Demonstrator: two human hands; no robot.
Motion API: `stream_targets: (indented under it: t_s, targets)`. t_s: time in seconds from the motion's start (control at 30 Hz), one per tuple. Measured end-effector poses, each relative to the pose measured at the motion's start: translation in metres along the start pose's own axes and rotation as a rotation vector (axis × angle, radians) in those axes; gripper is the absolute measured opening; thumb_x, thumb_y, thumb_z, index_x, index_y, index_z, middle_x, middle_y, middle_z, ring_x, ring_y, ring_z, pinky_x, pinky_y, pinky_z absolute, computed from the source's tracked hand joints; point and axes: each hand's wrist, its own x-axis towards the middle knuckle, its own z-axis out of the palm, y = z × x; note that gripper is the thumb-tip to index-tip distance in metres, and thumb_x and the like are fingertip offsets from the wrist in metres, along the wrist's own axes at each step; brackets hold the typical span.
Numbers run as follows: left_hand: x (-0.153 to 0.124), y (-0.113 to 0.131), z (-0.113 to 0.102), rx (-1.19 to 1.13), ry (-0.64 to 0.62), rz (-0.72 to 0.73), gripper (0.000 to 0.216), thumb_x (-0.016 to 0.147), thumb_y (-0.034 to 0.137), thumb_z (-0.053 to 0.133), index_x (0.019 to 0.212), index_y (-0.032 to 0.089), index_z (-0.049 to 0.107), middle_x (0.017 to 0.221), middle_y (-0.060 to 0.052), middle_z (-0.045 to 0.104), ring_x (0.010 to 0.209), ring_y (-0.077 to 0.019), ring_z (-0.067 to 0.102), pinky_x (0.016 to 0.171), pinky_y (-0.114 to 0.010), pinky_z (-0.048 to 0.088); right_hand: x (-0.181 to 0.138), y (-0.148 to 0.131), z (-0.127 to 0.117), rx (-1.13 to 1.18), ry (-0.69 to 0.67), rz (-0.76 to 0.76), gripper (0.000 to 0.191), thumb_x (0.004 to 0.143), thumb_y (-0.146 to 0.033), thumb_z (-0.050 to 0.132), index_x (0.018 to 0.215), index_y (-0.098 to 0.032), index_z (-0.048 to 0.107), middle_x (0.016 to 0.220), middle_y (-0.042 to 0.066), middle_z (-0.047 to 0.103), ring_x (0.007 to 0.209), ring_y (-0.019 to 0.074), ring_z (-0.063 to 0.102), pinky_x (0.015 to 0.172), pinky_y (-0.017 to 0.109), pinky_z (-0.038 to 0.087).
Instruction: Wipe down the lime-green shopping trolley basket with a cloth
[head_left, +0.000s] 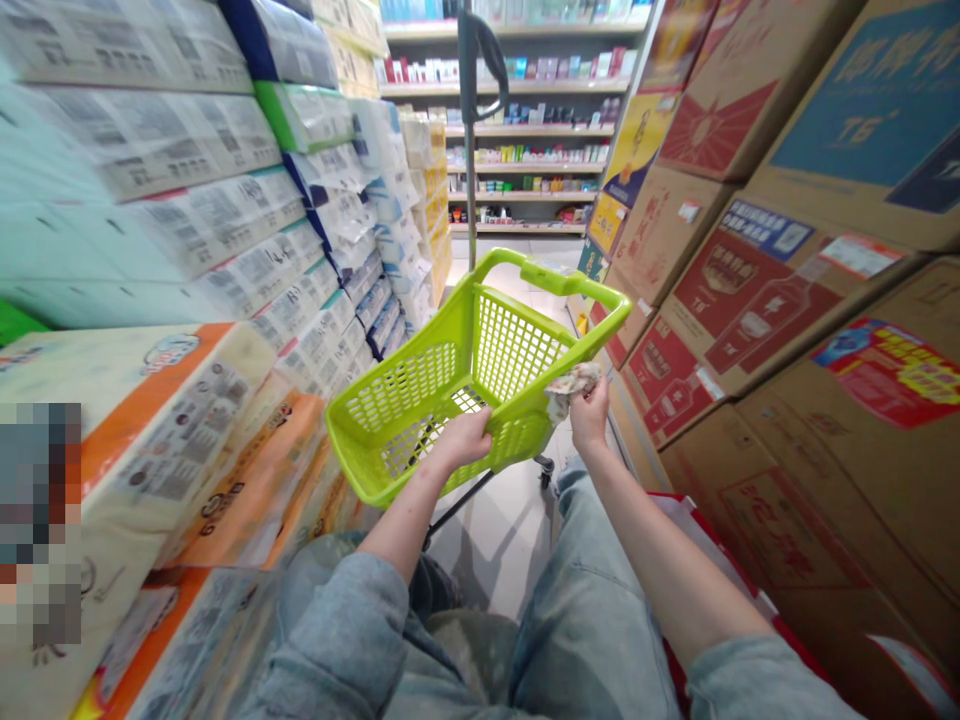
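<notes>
A lime-green shopping cart (420, 380) with perforated plastic walls stands in front of me, turned at an angle. My left hand (463, 438) is closed over the near rim of its basket. In my right hand (590, 410) is a crumpled, whitish patterned cloth (574, 380), pressed against the outer side of the cart below the handle (551, 278). Fingers of the right hand are wrapped round the cloth, which hides part of the cart's side. Through the basket's holes the floor shows.
Stacked paper packs (217, 220) line the left side, with orange packs (247, 480) close by. Cardboard cartons (750, 310) rise on the right. A grey pole (470, 180) with a loop handle stands behind the cart. Shelves of small goods (540, 155) close the aisle's far end.
</notes>
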Motion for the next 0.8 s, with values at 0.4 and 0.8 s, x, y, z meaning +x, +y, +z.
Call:
stream_targets:
  t_s: [0.4, 0.8]
  targets:
    - [0.000, 0.001, -0.001, -0.017, -0.010, -0.012, 0.027, 0.080, 0.022, 0.044, 0.106, 0.020, 0.051, 0.102, -0.009, 0.067, 0.094, -0.0234, 0.063, 0.075, -0.030, 0.047, -0.006, -0.047, 0.020, -0.383, -0.221, -0.352, 0.024, 0.073, -0.013, 0.050, 0.097, -0.017, 0.054, 0.109, 0.013, 0.041, 0.117, 0.0266, 0.041, 0.103, 0.043, 0.038]
    - [-0.001, 0.000, 0.000, -0.043, 0.007, -0.006, 0.025, 0.080, 0.022, 0.044, 0.104, 0.021, 0.053, 0.102, -0.008, 0.067, 0.095, -0.0229, 0.063, 0.077, -0.030, 0.047, 0.014, -0.058, 0.007, -0.617, -0.214, -0.530, 0.024, 0.077, -0.018, 0.049, 0.099, -0.018, 0.057, 0.107, 0.014, 0.055, 0.110, 0.0312, 0.044, 0.096, 0.051, 0.036]
